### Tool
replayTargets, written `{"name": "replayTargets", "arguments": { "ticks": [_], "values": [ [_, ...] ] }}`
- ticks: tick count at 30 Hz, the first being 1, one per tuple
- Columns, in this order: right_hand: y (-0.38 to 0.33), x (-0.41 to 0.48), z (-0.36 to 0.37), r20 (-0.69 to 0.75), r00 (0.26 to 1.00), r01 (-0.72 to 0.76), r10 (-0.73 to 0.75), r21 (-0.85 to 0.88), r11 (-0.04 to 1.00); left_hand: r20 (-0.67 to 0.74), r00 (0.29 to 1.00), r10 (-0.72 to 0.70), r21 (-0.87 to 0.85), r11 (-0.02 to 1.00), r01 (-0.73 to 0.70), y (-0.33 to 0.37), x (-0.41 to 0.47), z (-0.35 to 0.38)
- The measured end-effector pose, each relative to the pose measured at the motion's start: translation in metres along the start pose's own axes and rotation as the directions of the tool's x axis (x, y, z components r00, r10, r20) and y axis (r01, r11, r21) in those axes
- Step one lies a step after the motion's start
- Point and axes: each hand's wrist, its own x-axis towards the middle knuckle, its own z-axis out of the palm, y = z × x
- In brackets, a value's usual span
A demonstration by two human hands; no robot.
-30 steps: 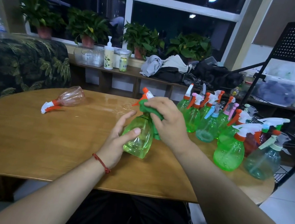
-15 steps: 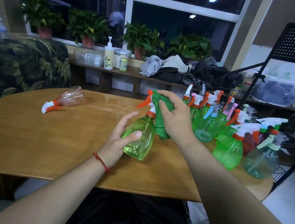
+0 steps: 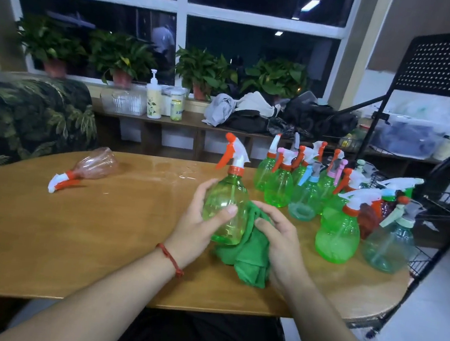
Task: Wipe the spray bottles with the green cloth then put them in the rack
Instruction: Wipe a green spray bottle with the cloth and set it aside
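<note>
A clear green spray bottle [image 3: 226,201] with an orange-and-white trigger head stands upright on the wooden table [image 3: 71,225]. My left hand [image 3: 198,223] grips its body, thumb across the front. My right hand [image 3: 280,238] holds the green cloth [image 3: 250,254] against the bottle's lower right side; the cloth hangs down onto the table. Several more spray bottles [image 3: 338,228], mostly green, stand clustered at the table's right end. The black wire rack [image 3: 444,201] stands just past that end.
A pale pink spray bottle [image 3: 89,169] lies on its side at the table's far left. A leaf-patterned sofa [image 3: 28,117] sits behind the table on the left. A shelf under the window carries potted plants, a pump bottle [image 3: 153,97] and piled clothes.
My right hand has brought the cloth down from the trigger head to the bottle's lower side. The bottle now stands more upright. The camera has tilted up slightly.
</note>
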Motion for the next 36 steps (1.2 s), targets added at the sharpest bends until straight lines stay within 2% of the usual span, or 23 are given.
{"name": "replayTargets", "arguments": {
  "ticks": [4,6,9,12,16,21,29,36],
  "values": [
    [-0.004,-0.005,-0.027,-0.120,0.992,0.047,-0.045,0.014,0.999,0.235,0.964,-0.126,0.247,0.967,0.067,0.013,0.025,0.016],
    [-0.002,-0.005,-0.039,-0.159,0.986,0.060,-0.057,0.014,0.998,0.291,0.939,-0.184,0.358,0.931,0.072,0.017,0.040,0.022],
    [0.002,-0.005,-0.047,-0.241,0.967,0.098,-0.087,0.033,0.995,0.326,0.930,-0.169,0.358,0.933,0.044,0.022,0.059,0.035],
    [0.002,-0.007,-0.049,-0.435,0.882,0.179,-0.178,-0.040,0.983,0.290,0.944,-0.160,0.315,0.947,0.063,0.016,0.083,0.055],
    [0.000,-0.015,-0.050,-0.622,0.737,0.253,-0.265,-0.109,0.961,0.285,0.933,-0.220,0.425,0.901,0.083,-0.014,0.109,0.084],
    [-0.004,-0.018,-0.048,-0.669,0.690,0.265,-0.275,-0.120,0.957,0.262,0.922,-0.286,0.483,0.866,0.132,-0.039,0.109,0.112],
    [-0.007,-0.018,-0.049,-0.667,0.705,0.264,-0.242,-0.070,0.962,0.336,0.899,-0.281,0.562,0.826,0.048,-0.037,0.117,0.107],
    [-0.004,-0.016,-0.048,-0.663,0.708,0.251,-0.245,-0.089,0.964,0.318,0.897,-0.307,0.439,0.886,0.148,-0.044,0.111,0.116]
  ]
}}
